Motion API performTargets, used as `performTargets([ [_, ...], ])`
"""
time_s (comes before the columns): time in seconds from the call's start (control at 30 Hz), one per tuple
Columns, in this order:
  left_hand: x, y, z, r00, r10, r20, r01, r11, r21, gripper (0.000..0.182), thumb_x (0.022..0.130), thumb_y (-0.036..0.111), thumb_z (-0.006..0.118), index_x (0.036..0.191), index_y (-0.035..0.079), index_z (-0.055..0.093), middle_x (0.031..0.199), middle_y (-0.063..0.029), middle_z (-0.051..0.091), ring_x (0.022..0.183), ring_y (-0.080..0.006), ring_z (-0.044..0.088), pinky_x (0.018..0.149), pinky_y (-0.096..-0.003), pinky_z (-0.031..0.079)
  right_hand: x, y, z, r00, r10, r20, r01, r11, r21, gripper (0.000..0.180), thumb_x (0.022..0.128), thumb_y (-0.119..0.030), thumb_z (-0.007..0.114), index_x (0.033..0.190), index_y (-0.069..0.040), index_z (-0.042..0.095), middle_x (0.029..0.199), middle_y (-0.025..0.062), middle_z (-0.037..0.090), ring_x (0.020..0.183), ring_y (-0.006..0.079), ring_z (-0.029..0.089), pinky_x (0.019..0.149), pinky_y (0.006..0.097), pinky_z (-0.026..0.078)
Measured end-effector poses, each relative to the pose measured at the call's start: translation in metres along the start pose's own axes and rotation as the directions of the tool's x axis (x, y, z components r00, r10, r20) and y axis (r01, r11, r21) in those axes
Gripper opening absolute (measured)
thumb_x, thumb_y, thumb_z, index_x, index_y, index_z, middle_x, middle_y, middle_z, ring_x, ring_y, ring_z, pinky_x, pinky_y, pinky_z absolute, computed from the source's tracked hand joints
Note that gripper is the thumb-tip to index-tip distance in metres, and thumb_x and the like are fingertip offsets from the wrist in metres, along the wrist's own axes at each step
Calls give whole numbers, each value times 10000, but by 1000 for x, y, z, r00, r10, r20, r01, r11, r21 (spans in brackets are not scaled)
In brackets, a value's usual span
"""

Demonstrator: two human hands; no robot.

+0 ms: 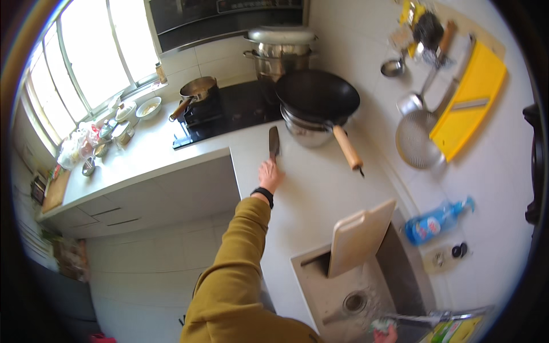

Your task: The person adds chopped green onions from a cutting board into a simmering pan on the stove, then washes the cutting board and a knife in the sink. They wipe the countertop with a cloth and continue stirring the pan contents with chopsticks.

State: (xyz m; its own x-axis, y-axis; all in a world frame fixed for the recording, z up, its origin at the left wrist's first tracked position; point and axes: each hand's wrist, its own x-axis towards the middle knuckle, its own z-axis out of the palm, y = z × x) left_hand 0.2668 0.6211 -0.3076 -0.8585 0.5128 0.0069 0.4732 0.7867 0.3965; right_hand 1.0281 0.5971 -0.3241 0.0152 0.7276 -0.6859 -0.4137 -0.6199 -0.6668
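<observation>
My left hand, with a black band at the wrist, grips the handle end of a kitchen knife. The knife's dark blade points away over the white countertop, beside a steel pot. At the bottom edge, partly cut off, my right hand holds a small pale green-and-white item, too blurred to name, by a stream of water from the faucet. A light cutting board leans upright in the sink, near its far end.
A black wok rests on a steel pot, its wooden handle jutting over the counter. A saucepan stands on the black cooktop. A blue pump bottle is right of the sink; a yellow slicer hangs on the wall.
</observation>
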Motion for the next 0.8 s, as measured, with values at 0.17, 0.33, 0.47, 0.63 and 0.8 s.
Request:
performTargets([
  [0.17, 27, -6, -6, 980, -66, 186, 113, 960, -257, 417, 723, 106, 623, 1109, 36, 481, 877, -169, 602, 861, -325, 631, 722, -432, 547, 13, -1, 2, 995, -27, -98, 10, 985, -173, 302, 814, -122, 561, 1111, -67, 572, 1012, 100, 636, 858, 273, 650, 639, 419, 572],
  [0.33, -11, -35, -92, 814, 28, 581, 475, 544, -692, 193, 727, 90, 603, 886, 9, 528, 645, -72, 515, 516, -185, 546, 477, -377, 525, 5, 5, -10, 987, -82, -141, 47, 971, -235, 314, 795, -99, 554, 1107, -67, 571, 995, 95, 634, 848, 266, 648, 633, 414, 570],
  [0.47, -130, -47, -180, 880, 199, 432, 309, 450, -838, 294, 734, 72, 577, 993, -2, 461, 619, -49, 481, 480, -151, 507, 439, -290, 453, -28, 6, -27, 976, -181, -122, 147, 959, -241, 324, 780, -81, 549, 1103, -67, 571, 980, 91, 632, 840, 261, 647, 629, 410, 569],
  [0.63, -257, 4, -246, 720, 464, 516, 270, 498, -824, 430, 723, -2, 585, 1134, -18, 462, 665, -48, 532, 477, -143, 548, 426, -263, 398, -65, 7, -3, 923, -373, 92, 384, 903, -194, 327, 777, 13, 505, 1087, -72, 562, 938, 56, 620, 795, 185, 630, 629, 337, 551],
  [0.8, -318, 92, -159, 307, 614, 727, 143, 726, -673, 358, 792, 75, 686, 1083, -30, 506, 720, -45, 541, 506, -122, 541, 412, -257, 422, -80, -2, 34, 852, -519, -63, 494, 838, -230, 386, 721, -12, 662, 1089, -39, 549, 901, 20, 587, 714, 93, 545, 567, 226, 440],
])
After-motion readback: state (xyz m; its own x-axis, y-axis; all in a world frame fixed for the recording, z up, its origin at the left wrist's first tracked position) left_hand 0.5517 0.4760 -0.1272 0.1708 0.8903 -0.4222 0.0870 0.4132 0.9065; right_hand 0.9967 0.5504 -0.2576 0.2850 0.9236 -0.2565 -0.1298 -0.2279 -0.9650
